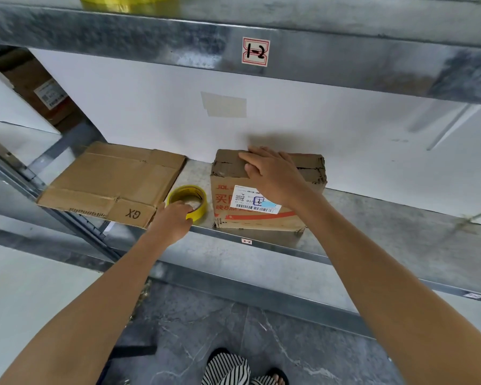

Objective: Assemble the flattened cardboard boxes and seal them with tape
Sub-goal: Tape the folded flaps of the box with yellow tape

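An assembled cardboard box (306,168) with a white shipping label and tape across its top stands on the metal shelf (372,215). My right hand (272,173) lies flat on the box's top front edge, fingers spread. Left of the box sits a yellow tape roll (199,194) on the shelf. My left hand (172,218) grips the roll's near rim, fingers hooked into its hole. A flattened cardboard box (109,179) marked "GX" lies further left, overhanging the shelf's front edge.
An upper shelf beam (150,37) labelled "1-2" hangs above, with yellow material (122,1) on top. A white back panel (289,120) closes the shelf behind. More boxes (36,84) stand far left. Below are a dark tiled floor and sandalled feet (270,377).
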